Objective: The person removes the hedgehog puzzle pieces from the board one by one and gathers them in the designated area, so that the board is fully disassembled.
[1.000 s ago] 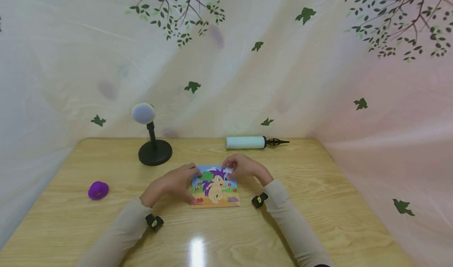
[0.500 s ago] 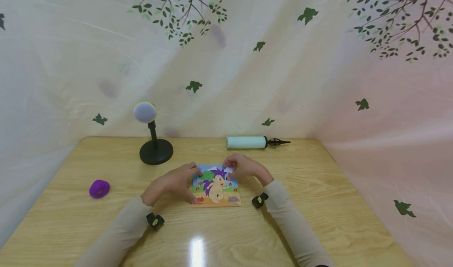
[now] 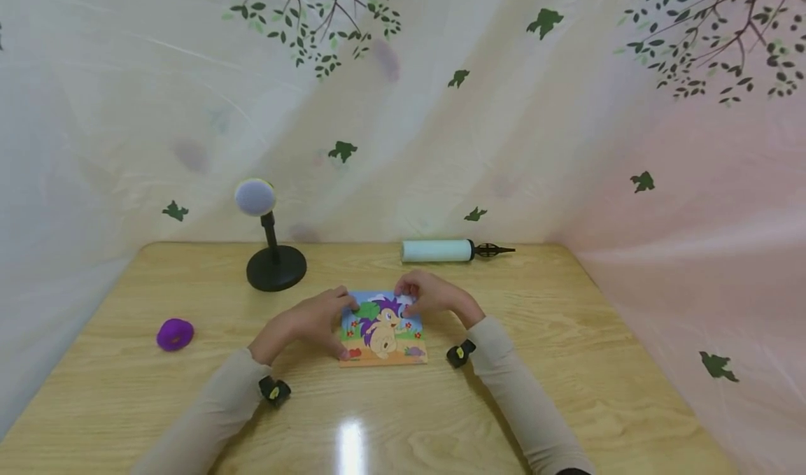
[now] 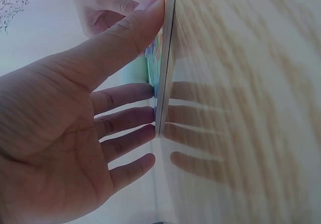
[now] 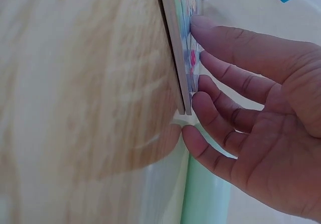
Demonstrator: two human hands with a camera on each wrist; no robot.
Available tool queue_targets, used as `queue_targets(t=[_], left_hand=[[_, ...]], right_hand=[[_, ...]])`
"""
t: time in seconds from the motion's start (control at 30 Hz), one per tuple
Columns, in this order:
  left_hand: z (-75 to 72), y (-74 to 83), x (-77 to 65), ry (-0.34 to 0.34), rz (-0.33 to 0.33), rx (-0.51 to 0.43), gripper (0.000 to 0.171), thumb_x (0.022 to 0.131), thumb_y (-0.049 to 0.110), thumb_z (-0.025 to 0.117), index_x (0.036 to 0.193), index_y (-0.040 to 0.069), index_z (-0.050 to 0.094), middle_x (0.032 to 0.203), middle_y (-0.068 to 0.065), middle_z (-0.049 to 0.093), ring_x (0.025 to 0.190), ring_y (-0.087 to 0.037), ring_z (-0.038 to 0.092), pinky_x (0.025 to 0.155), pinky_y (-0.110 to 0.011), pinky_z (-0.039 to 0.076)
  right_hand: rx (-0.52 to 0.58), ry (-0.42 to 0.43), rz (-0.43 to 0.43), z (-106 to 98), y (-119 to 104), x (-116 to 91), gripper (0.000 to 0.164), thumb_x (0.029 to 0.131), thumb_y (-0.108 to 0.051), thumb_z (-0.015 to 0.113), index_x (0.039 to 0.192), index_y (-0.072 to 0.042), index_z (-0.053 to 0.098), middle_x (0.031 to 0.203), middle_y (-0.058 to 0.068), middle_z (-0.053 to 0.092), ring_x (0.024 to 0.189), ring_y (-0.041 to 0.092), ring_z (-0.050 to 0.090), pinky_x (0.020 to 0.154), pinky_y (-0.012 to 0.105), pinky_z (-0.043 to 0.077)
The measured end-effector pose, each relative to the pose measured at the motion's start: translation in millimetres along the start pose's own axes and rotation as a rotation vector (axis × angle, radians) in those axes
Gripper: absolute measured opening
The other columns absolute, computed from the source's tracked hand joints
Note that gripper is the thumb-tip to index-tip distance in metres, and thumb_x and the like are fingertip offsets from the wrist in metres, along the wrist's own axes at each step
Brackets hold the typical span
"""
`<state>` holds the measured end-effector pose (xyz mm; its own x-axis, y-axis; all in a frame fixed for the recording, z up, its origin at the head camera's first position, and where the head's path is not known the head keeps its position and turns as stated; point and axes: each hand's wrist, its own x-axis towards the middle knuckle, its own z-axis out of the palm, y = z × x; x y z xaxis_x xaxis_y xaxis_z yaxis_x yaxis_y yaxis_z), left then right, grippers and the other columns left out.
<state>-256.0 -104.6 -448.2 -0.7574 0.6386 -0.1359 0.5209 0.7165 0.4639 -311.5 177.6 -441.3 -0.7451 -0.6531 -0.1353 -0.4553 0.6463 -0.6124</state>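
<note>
A hedgehog jigsaw puzzle (image 3: 383, 335) lies flat on the wooden table in the head view, its coloured face up. My left hand (image 3: 316, 322) spans its left side. In the left wrist view that thumb (image 4: 150, 8) rests on the picture face while nearly straight fingers (image 4: 133, 114) reach the far edge. Over the upper right corner is my right hand (image 3: 431, 299). From the right wrist, its thumb (image 5: 210, 33) and gently bent fingers (image 5: 213, 116) touch the puzzle's surface and edge; a layer near the fingertips looks slightly raised. Whether any piece is pinched there is unclear.
A purple ring-shaped object (image 3: 175, 335) lies left on the table (image 3: 535, 391). Behind stand a round-headed device on a black stand (image 3: 276, 268) and a pale blue hand pump (image 3: 437, 251), lying near the back edge. Printed cloth walls surround the table.
</note>
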Motion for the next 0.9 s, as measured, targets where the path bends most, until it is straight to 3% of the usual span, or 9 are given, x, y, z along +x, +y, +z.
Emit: queue_targets(t=[0.9], left_hand=[[1.5,-3.2,-0.9,0.006,0.019,-0.026,0.082,0.070,0.043,0.094,0.133,0.006,0.057,0.121,-0.007,0.052,0.113,-0.025,0.051,0.109,-0.050,0.047]], right_hand=[[0.073,0.008,0.026,2.4,-2.2,-0.1,0.035,0.082,0.000,0.082,0.111,0.000,0.064,0.100,0.011,0.060,0.091,0.020,0.052,0.080,0.026,0.046]])
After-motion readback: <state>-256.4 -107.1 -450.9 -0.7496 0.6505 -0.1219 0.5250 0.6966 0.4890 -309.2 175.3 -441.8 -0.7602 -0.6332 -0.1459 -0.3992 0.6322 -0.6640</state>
